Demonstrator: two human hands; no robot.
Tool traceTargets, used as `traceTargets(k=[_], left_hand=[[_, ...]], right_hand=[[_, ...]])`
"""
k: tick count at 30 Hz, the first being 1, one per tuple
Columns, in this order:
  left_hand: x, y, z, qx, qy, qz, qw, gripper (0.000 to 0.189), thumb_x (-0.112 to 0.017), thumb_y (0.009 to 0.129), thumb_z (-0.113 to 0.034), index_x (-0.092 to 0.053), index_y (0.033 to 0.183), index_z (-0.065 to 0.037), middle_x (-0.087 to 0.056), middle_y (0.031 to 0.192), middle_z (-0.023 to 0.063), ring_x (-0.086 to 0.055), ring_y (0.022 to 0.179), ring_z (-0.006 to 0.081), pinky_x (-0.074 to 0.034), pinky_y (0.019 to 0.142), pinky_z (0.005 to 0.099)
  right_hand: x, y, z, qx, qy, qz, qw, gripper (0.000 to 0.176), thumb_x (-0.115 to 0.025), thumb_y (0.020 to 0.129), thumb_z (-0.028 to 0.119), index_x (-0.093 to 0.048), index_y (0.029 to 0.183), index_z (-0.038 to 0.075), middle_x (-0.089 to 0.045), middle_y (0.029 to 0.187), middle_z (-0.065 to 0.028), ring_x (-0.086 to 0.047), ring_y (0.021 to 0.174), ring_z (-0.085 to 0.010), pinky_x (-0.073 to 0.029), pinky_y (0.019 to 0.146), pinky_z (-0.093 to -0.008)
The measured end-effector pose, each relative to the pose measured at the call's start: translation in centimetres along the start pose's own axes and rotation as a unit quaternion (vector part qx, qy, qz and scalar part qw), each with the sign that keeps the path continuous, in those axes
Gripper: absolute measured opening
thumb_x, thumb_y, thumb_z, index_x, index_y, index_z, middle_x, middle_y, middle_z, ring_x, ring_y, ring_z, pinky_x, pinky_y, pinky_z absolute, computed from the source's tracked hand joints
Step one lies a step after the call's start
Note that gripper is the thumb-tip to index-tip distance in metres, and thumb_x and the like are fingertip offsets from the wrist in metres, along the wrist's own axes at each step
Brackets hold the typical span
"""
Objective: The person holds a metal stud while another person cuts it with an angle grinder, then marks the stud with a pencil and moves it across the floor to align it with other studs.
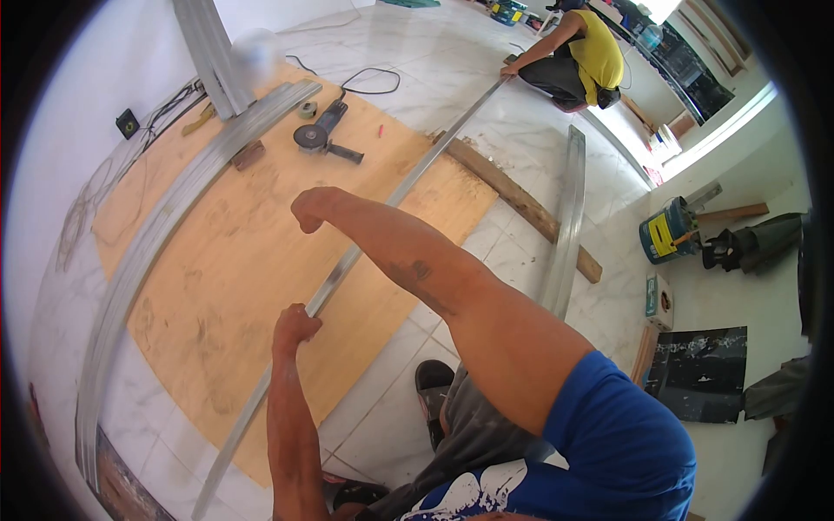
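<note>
My left hand (296, 328) is closed around a long, thin metal channel (417, 171), which runs diagonally from the lower left to the far end of the room. My right hand (310, 209) is held out above a plywood sheet (217, 347), left of the channel, with its fingers curled. What it holds, if anything, is hidden. Beyond it, an angle grinder (323, 134) with a black disc lies on the plywood. At the channel's far end, a crouching person in a yellow top (599, 56) has a hand on it.
Long metal profiles (165, 213) lie along the left side, and another profile (569, 208) lies at right. A wooden plank (512, 195) rests under the channel. A bucket (667, 231) stands by the right wall. The grinder's cord (373, 71) loops over the tiles.
</note>
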State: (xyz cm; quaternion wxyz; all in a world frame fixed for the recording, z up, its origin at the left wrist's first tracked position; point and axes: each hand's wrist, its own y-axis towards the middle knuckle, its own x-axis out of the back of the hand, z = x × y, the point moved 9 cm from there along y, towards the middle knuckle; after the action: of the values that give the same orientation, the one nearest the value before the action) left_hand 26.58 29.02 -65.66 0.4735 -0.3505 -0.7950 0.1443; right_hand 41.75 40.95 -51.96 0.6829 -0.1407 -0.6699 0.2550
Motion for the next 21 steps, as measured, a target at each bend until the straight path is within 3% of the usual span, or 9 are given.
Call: traceTargets(k=[5, 8, 12, 21], left_hand=[[-0.1, 0.2, 0.4, 0.013, 0.019, -0.022, 0.999, 0.033, -0.062, 0.068, -0.022, -0.068, 0.089, 0.002, -0.070, 0.077, 0.0205, -0.071, 0.076, 0.0333, -0.056, 0.074, 0.0426], [0.2, -0.4, 0.3, 0.028, 0.024, -0.018, 0.999, 0.036, -0.063, 0.068, -0.023, -0.069, 0.093, 0.002, -0.071, 0.087, 0.0229, -0.070, 0.083, 0.0356, -0.056, 0.077, 0.0442], [0.1, -0.4, 0.5, 0.033, 0.028, -0.025, 0.999, 0.039, -0.063, 0.068, -0.023, -0.069, 0.097, 0.002, -0.070, 0.095, 0.0241, -0.069, 0.090, 0.0374, -0.056, 0.081, 0.0455], [0.0, -0.5, 0.4, 0.041, 0.033, -0.018, 0.998, 0.040, -0.062, 0.069, -0.023, -0.069, 0.100, 0.002, -0.070, 0.100, 0.0249, -0.068, 0.095, 0.0392, -0.055, 0.084, 0.0459]], right_hand=[[0.0, -0.3, 0.1, -0.013, 0.001, 0.018, 1.000, 0.027, -0.058, 0.079, 0.010, -0.072, 0.101, 0.004, -0.069, 0.109, -0.0162, -0.065, 0.104, -0.0320, -0.052, 0.084, -0.0422], [0.2, 0.0, -0.2, -0.016, -0.007, -0.020, 1.000, 0.023, -0.059, 0.078, 0.013, -0.073, 0.095, 0.007, -0.071, 0.100, -0.0117, -0.067, 0.092, -0.0293, -0.053, 0.076, -0.0413], [-0.3, 0.0, -0.1, -0.005, -0.011, 0.008, 1.000, 0.028, -0.058, 0.079, 0.011, -0.072, 0.103, 0.003, -0.069, 0.109, -0.0167, -0.065, 0.103, -0.0329, -0.052, 0.084, -0.0433], [-0.3, 0.7, 0.0, -0.001, -0.020, 0.013, 1.000, 0.024, -0.058, 0.076, 0.010, -0.073, 0.093, 0.003, -0.070, 0.103, -0.0174, -0.066, 0.098, -0.0323, -0.052, 0.080, -0.0436]])
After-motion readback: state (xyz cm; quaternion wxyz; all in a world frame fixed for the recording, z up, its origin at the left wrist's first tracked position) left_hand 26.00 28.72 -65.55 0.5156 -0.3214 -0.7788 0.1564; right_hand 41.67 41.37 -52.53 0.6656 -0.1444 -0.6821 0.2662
